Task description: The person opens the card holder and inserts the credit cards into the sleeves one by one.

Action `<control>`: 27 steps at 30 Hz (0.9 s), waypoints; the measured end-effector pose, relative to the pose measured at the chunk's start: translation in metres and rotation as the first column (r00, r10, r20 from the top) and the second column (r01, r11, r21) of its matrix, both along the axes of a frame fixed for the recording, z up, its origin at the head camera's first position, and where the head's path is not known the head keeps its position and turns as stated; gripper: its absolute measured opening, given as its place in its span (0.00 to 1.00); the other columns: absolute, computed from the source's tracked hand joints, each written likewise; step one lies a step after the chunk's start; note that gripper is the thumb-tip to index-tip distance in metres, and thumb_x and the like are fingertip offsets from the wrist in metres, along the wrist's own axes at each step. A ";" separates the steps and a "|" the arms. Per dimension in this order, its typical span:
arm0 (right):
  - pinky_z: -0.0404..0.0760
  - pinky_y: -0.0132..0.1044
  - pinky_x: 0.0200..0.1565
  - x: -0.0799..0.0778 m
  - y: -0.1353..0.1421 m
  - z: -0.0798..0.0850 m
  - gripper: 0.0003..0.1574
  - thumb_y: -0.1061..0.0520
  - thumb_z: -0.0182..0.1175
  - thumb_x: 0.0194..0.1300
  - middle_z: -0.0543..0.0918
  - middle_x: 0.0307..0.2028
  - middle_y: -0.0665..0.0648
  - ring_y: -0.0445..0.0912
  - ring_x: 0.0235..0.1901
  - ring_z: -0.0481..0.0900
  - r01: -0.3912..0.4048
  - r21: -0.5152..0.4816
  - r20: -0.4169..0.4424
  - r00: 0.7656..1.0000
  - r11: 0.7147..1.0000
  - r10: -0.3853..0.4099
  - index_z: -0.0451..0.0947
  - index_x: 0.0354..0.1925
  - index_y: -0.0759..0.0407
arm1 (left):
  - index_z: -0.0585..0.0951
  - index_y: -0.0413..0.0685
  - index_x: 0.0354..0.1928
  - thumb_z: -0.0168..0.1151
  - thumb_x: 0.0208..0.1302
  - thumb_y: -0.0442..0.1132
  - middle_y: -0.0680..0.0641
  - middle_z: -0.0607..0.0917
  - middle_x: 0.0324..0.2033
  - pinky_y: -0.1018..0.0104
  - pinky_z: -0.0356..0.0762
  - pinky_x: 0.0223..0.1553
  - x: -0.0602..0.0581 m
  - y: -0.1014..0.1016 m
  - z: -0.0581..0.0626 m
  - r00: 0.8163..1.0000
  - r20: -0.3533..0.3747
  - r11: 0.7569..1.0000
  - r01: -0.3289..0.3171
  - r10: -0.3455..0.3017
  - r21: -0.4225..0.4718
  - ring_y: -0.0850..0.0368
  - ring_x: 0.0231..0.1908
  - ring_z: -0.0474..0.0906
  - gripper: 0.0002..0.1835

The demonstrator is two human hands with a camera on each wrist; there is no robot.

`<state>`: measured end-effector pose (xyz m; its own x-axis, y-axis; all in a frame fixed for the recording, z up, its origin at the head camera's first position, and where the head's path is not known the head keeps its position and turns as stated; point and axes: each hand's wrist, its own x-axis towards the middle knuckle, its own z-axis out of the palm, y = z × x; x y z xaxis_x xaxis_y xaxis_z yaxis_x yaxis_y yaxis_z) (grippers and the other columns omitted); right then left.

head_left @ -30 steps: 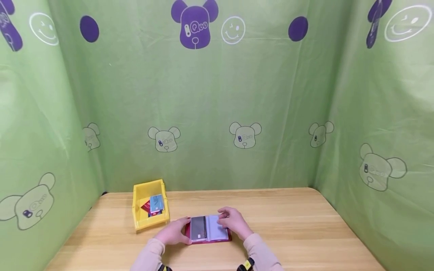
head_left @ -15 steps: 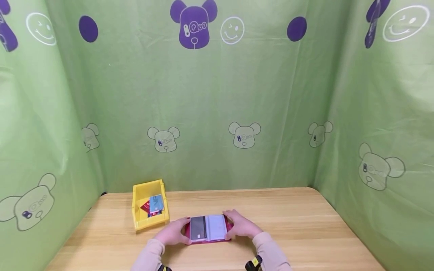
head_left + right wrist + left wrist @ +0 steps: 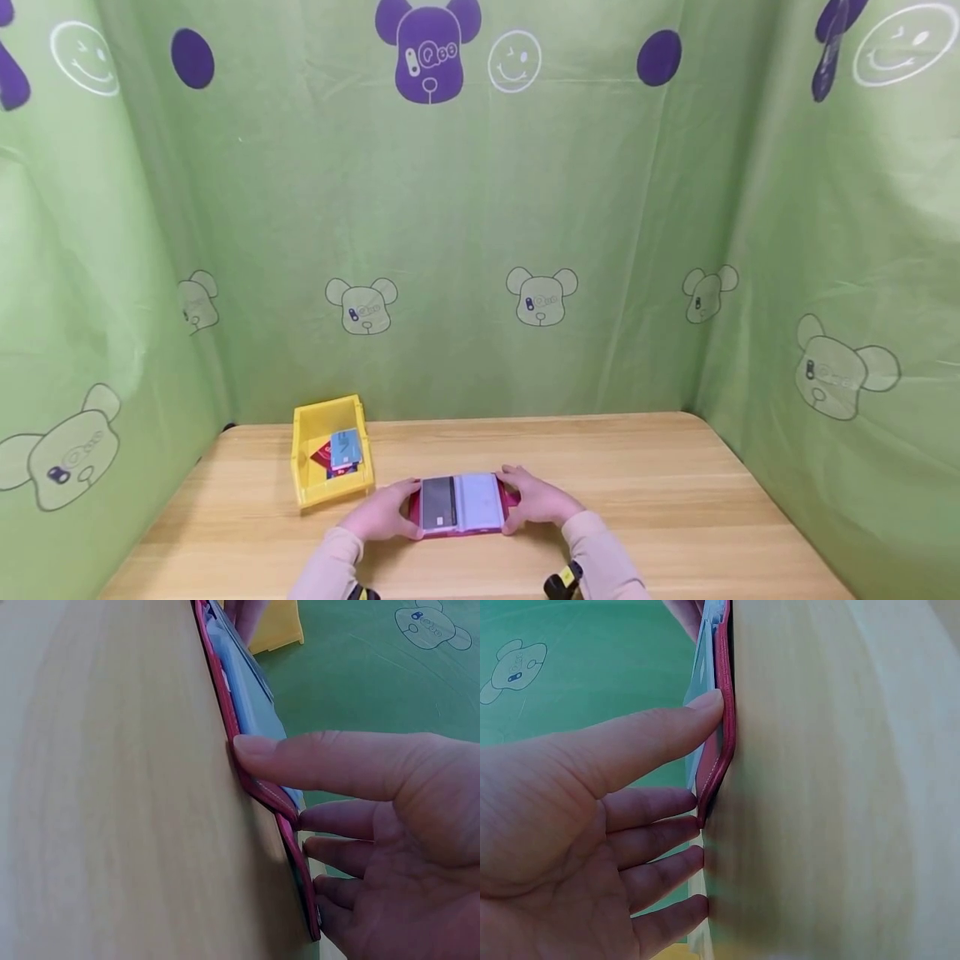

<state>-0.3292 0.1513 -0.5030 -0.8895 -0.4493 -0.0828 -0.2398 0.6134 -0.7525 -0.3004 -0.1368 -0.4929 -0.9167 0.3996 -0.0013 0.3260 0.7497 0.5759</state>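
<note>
A red card holder [image 3: 480, 502] lies spread on the table, its clear sleeves facing up. In its left sleeve sits a dark grey card [image 3: 437, 504]. My left hand [image 3: 381, 515] holds the left edge; in the left wrist view the thumb presses the near side of the red cover [image 3: 724, 697] and the fingers reach to the far side. At the opposite edge, my right hand [image 3: 542, 502] holds the cover between thumb and fingers. A strap [image 3: 296, 859] sticks out past that edge, under the right fingers in the right wrist view.
A yellow bin [image 3: 337, 495] stands to the left, behind my left hand. Inside it are a light blue card [image 3: 346, 450], a red card [image 3: 322, 455] and a dark blue one partly covered. Green fabric walls [image 3: 450, 367] enclose the wooden table [image 3: 660, 500].
My right hand has moved from over the right sleeve to the card holder's right edge and now grips it. The left hand keeps its hold on the left edge.
</note>
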 end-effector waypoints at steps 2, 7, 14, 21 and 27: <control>0.44 0.70 0.71 0.000 0.000 0.001 0.60 0.66 0.72 0.35 0.55 0.73 0.72 0.71 0.73 0.45 0.007 -0.002 0.006 1.000 1.000 -0.007 0.62 0.69 0.68 | 0.69 0.31 0.65 0.76 0.45 0.40 0.29 0.74 0.62 0.35 0.67 0.64 -0.001 0.000 0.002 1.000 0.014 1.000 -0.003 0.002 0.018 0.30 0.61 0.71 0.44; 0.45 0.69 0.72 -0.001 0.000 0.003 0.59 0.66 0.72 0.34 0.56 0.73 0.70 0.70 0.73 0.45 0.007 -0.001 0.003 1.000 1.000 -0.007 0.63 0.68 0.67 | 0.70 0.32 0.65 0.72 0.52 0.41 0.30 0.76 0.60 0.33 0.68 0.62 -0.002 -0.007 0.013 0.996 0.080 0.991 -0.053 0.044 0.119 0.31 0.59 0.72 0.39; 0.46 0.68 0.72 0.001 0.000 0.002 0.58 0.67 0.72 0.34 0.56 0.73 0.71 0.71 0.73 0.45 -0.001 0.006 -0.002 1.000 1.000 0.001 0.64 0.68 0.68 | 0.76 0.35 0.58 0.64 0.63 0.43 0.36 0.84 0.48 0.47 0.82 0.49 -0.007 -0.032 0.043 0.989 0.118 0.945 -0.124 0.092 0.303 0.42 0.47 0.82 0.25; 0.47 0.68 0.71 0.002 0.000 0.002 0.59 0.67 0.72 0.34 0.57 0.72 0.72 0.71 0.72 0.47 -0.004 0.007 -0.012 1.000 1.000 0.004 0.63 0.68 0.68 | 0.78 0.31 0.50 0.57 0.68 0.39 0.38 0.85 0.36 0.57 0.86 0.38 -0.028 -0.059 0.062 0.899 0.237 0.756 -0.437 0.368 0.488 0.50 0.34 0.83 0.17; 0.48 0.68 0.71 0.002 0.001 0.002 0.58 0.66 0.72 0.34 0.57 0.72 0.71 0.71 0.72 0.47 -0.008 0.012 -0.023 1.000 1.000 0.009 0.64 0.68 0.69 | 0.66 0.27 0.64 0.46 0.75 0.47 0.25 0.74 0.58 0.45 0.77 0.59 -0.042 -0.072 0.064 0.842 0.323 0.646 -0.538 0.432 0.541 0.34 0.54 0.76 0.29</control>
